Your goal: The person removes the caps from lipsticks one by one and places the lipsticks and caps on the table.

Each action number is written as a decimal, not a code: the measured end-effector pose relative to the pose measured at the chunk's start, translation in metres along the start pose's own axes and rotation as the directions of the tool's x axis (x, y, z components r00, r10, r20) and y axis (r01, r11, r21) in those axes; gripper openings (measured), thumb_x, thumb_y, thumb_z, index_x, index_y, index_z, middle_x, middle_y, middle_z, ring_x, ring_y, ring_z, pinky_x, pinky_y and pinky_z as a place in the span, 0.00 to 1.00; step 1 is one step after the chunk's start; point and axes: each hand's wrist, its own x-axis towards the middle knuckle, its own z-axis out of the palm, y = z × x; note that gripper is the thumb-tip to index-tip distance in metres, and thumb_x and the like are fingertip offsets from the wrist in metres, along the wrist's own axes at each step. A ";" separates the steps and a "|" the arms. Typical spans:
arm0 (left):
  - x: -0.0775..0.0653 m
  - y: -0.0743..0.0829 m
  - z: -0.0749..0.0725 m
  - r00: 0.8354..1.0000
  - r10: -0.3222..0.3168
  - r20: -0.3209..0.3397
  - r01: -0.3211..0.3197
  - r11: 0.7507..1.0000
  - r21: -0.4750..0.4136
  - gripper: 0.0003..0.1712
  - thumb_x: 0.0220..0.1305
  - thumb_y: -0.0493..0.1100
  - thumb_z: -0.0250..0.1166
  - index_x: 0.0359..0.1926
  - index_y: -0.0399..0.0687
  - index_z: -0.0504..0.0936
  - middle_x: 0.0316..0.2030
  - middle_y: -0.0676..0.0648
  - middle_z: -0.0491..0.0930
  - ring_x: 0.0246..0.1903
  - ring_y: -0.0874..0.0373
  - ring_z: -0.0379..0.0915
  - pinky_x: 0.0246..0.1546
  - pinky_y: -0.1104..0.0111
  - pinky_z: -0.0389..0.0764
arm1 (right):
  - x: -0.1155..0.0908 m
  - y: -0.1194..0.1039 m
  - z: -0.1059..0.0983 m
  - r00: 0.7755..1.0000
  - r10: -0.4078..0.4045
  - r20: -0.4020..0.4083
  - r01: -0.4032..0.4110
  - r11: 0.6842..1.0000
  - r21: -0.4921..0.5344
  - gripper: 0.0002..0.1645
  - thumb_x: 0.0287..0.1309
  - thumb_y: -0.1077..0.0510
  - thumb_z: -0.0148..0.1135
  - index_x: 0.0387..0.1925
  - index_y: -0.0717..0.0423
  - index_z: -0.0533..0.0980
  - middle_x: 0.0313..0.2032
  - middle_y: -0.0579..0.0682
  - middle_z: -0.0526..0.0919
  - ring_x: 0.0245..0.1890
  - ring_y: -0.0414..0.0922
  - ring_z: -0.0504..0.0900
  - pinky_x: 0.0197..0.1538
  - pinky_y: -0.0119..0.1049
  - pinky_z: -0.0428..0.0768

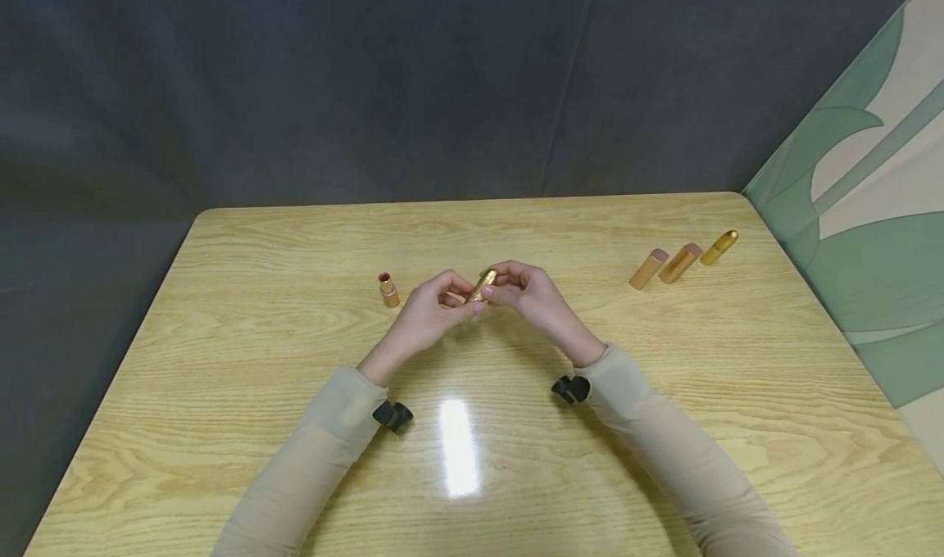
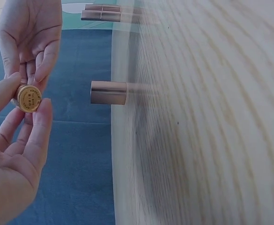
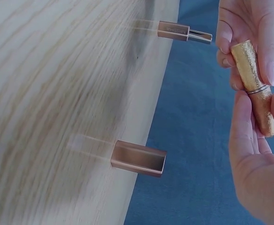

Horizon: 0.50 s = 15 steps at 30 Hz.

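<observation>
A gold lipstick tube (image 1: 483,285) with a rough, crinkled surface is held in both hands above the table. My left hand (image 1: 433,310) pinches its flat end, whose round label faces the left wrist camera. My right hand (image 1: 529,296) grips the rounded end between thumb and fingers. In the right wrist view the tube (image 3: 249,70) shows a thin ring seam around its middle, its two halves together. Beside the left hand an uncapped rose-gold lipstick (image 1: 388,290) stands on the table. A hollow rose-gold cap (image 3: 139,158) stands beyond the hands, hidden from the head view.
At the right back of the wooden table (image 1: 221,295) stand two rose-gold lipstick tubes, a nearer one (image 1: 649,269) and a second one (image 1: 680,263). Next to them is a slim gold tube (image 1: 719,247) with a rounded top. A dark cloth (image 1: 383,90) hangs behind the table.
</observation>
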 end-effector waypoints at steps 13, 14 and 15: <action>0.000 0.002 -0.001 1.000 -0.006 -0.009 0.007 1.000 0.016 0.15 0.62 0.47 0.66 0.47 0.46 0.78 0.50 0.45 0.79 0.45 0.51 0.78 0.37 0.67 0.81 | 0.000 -0.001 0.000 1.000 -0.005 -0.013 0.006 1.000 0.030 0.18 0.63 0.62 0.58 0.52 0.68 0.73 0.41 0.54 0.81 0.35 0.35 0.81 0.55 0.51 0.78; 0.000 0.002 -0.001 1.000 -0.008 -0.009 0.008 1.000 0.017 0.15 0.62 0.47 0.66 0.47 0.46 0.78 0.50 0.45 0.79 0.45 0.52 0.78 0.37 0.68 0.81 | 0.000 -0.001 -0.001 1.000 -0.004 -0.016 0.005 0.999 0.033 0.18 0.63 0.61 0.59 0.51 0.68 0.73 0.40 0.52 0.81 0.35 0.35 0.81 0.55 0.51 0.79; 0.001 0.002 -0.001 1.000 -0.008 -0.009 0.008 1.000 0.018 0.15 0.62 0.47 0.66 0.47 0.46 0.78 0.50 0.45 0.79 0.45 0.52 0.78 0.37 0.68 0.81 | 0.000 -0.001 -0.001 1.000 -0.004 -0.018 0.004 1.000 0.031 0.18 0.63 0.61 0.59 0.51 0.68 0.73 0.39 0.51 0.82 0.34 0.35 0.80 0.54 0.51 0.79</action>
